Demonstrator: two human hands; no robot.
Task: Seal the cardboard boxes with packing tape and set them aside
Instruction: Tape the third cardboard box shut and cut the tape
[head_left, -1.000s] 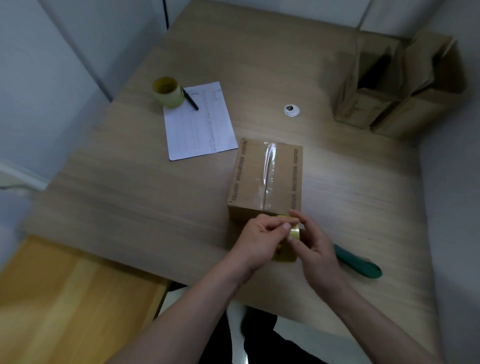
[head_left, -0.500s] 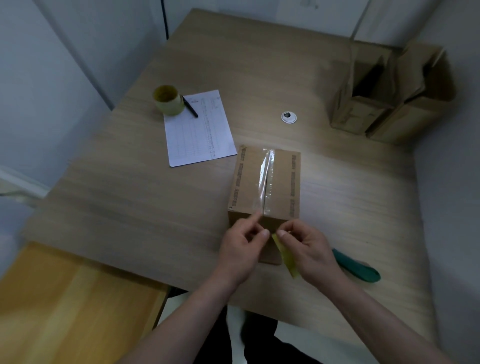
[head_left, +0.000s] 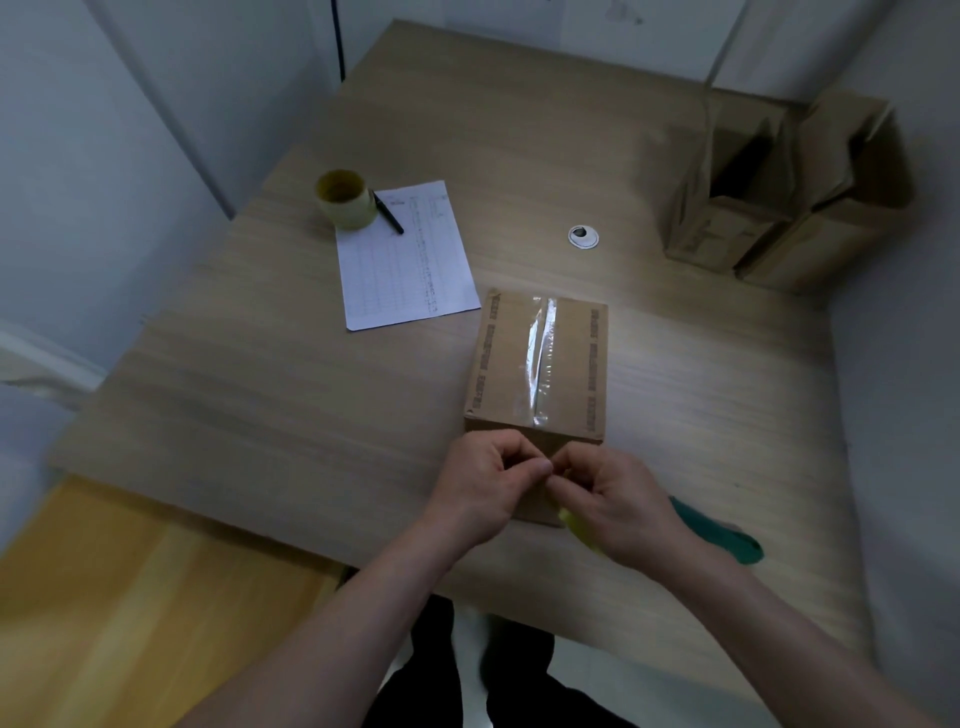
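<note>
Box (head_left: 540, 364) taped, side print unreadable; L hand (head_left: 485, 488) & R hand (head_left: 615, 501) fingers pinching tape at front.

A small office corner used as a packing station: a wood-grain desk (head_left: 291, 395) with a round cable grommet (head_left: 583, 236) stands against plain white walls. A printed form sheet (head_left: 408, 257), a black pen (head_left: 388, 213) and a roll of tape (head_left: 345, 199) lie on it, with a taped cardboard box (head_left: 537, 364) and open cartons (head_left: 779, 197) stacked in the far corner.
</note>
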